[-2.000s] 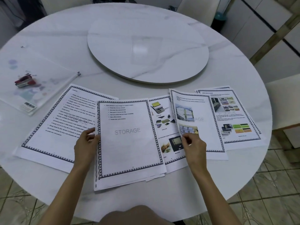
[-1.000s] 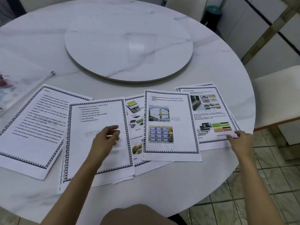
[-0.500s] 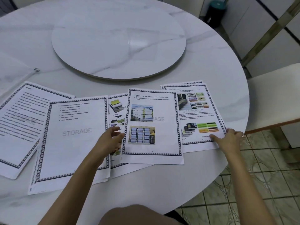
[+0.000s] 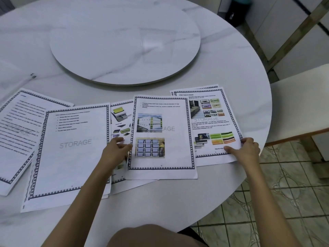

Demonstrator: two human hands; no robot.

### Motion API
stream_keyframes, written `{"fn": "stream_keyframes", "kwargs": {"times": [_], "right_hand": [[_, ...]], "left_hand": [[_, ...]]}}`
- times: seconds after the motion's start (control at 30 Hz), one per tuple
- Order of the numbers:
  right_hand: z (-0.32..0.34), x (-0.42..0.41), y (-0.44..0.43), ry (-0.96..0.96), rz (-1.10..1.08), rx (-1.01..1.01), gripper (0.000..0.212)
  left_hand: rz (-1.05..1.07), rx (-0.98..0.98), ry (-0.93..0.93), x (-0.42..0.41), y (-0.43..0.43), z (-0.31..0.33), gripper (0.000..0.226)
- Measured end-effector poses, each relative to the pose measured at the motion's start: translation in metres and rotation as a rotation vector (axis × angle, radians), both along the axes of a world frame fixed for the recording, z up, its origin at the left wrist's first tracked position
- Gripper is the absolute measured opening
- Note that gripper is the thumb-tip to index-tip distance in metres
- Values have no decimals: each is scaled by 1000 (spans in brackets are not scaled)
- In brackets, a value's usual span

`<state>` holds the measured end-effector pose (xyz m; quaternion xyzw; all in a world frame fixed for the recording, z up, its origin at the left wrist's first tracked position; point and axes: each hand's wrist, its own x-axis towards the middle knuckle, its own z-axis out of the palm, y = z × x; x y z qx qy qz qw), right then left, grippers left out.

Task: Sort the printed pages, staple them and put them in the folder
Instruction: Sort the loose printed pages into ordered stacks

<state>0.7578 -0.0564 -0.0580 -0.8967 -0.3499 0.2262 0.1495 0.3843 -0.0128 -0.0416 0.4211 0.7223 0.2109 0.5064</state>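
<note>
Five printed pages lay fanned in an overlapping row along the near side of the round white tabletop, in front of a raised turntable. From the left, they were a left page of text, a list page watermarked STORAGE, a picture page largely covered by its neighbours, a centre page bearing two photographs, and a right page with coloured pictures. The right page lay on a further sheet, of which only the top edge showed. The left hand rested on the picture page in the gap between the list page and the centre page. Its fingers were loosely curled and their tips met the centre page's left edge. Whether its grip had taken hold of that edge could not be told. The right hand was at the lower right corner of the right page, near the tabletop's rim. Its grip was clamped on that corner, with the thumb flat on the printed face and the fingers curled round the sheet's edge. The folder, clear plastic, showed only at the far left, and its zip slider lay on the tabletop just beyond the left page. A white chair stood to the right over the tiled floor.
</note>
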Motion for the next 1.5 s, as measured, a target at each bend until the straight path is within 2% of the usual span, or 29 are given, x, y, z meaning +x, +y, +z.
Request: {"fn": "stream_keyframes", "kwargs": {"times": [0.13,0.43,0.87,0.93,1.07,1.13,1.5], "right_hand": [[0,0,1,22,15,11,72],[0,-1,0,20,5,37,76],[2,3,3,50,43,44,72],[4,5,5,44,50,21,66],[12,7,8,-1,71,69,34],[15,7,8,8,99,116,25],[30,15,-2,223,36,383,20]], "left_hand": [[-34,-15,40,7,0,-1,44],[-22,63,8,23,-4,4,15],[75,192,51,31,-20,-11,12],[75,203,60,28,-20,-13,14],[65,240,62,24,-21,-15,17],[64,262,44,21,-22,-18,18],[32,370,39,16,-23,-20,14]]}}
